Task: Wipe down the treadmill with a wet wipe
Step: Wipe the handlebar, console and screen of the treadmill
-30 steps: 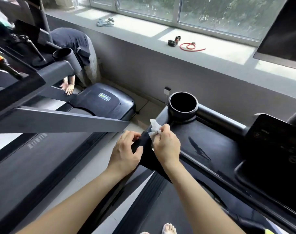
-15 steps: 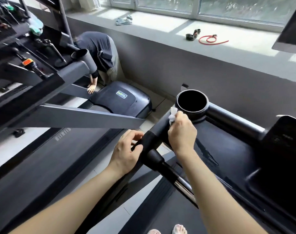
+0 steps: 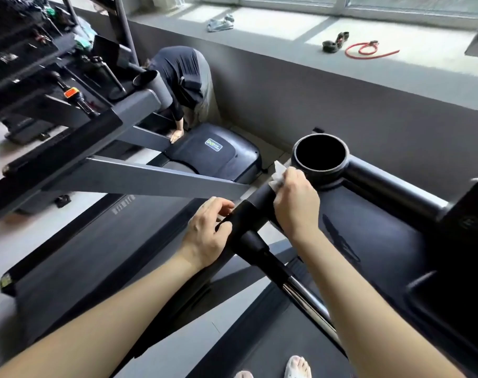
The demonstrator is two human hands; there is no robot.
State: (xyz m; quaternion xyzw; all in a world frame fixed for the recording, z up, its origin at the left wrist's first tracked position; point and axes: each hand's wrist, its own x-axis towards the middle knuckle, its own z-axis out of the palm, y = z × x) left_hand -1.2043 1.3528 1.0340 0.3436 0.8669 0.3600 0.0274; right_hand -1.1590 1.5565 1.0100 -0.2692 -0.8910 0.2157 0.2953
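Nearest the camera, the left hand [image 3: 208,236] curls its fingers around the treadmill's black handrail [image 3: 244,214]. Just beyond, the right hand [image 3: 296,205] presses a bunched white wet wipe [image 3: 277,174] against the rail, fingers curled round it, beside the round cup holder [image 3: 321,156]. Farther off, another person [image 3: 187,77] bends over a neighbouring treadmill [image 3: 221,154].

We saw grey window ledge [image 3: 287,47] | on it: crumpled cloth [image 3: 220,23], black straps [image 3: 335,42], red cord [image 3: 367,50]
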